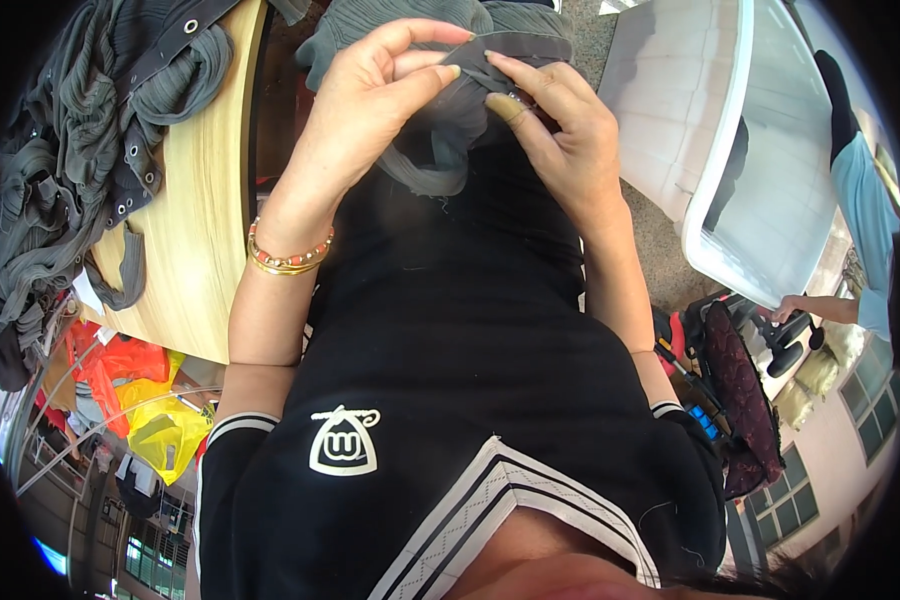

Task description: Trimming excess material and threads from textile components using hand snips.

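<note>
Two heaps of grey pleated fabric frame her: one on the pale wooden table (205, 190), one in her lap. Her left hand (370, 95) and right hand (560, 125) both pinch the lap garment's dark grey fabric strap (495, 48) by its edge; it looks soft, light and limp.

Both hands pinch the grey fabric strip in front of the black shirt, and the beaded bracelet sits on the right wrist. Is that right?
Not quite. The head view shows the bracelet on the left wrist, not the right. The rest holds: the left hand and right hand both pinch the grey fabric strip in front of the black shirt.
</note>
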`<state>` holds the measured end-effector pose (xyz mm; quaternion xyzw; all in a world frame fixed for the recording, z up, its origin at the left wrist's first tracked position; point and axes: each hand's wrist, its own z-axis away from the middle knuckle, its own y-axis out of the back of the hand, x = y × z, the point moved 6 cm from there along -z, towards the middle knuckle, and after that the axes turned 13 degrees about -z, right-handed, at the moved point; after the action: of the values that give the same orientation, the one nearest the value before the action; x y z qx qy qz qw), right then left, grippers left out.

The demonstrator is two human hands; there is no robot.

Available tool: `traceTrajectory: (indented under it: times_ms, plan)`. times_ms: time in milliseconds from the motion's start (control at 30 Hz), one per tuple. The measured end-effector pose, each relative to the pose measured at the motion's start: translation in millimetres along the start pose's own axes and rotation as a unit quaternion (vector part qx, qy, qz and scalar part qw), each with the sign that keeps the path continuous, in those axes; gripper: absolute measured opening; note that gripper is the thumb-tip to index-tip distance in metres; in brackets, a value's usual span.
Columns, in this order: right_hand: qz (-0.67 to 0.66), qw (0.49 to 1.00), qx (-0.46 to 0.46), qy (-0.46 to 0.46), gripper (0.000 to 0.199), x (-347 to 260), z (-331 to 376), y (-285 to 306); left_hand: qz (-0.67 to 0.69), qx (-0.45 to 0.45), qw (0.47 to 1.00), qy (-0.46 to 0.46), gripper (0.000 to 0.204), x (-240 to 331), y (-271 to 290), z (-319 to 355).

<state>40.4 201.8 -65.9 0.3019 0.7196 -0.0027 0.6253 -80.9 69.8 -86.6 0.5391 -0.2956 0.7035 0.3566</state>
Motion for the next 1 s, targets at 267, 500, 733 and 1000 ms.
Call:
traceTrajectory:
  times_ms: [267, 500, 733, 1000]
  plan:
    - [-0.05, 0.999, -0.003, -0.012, 0.036, 9, 1, 1, 0.01, -0.021, 1.0, 0.009, 0.031, -12, 4, -6]
    - [-0.01, 1.0, -0.008, 0.007, 0.036, -8, 6, 3, -0.011, 0.013, 1.0, 0.006, 0.031, -14, 9, -11]
    - [0.034, 0.999, -0.008, 0.005, 0.035, -11, 6, 4, 0.127, -0.004, 0.992, 0.022, 0.024, -4, -4, -13]
    - [0.04, 0.999, -0.011, 0.026, 0.034, -12, 5, 2, 0.13, -0.054, 0.979, -0.147, 0.024, -10, -4, -26]
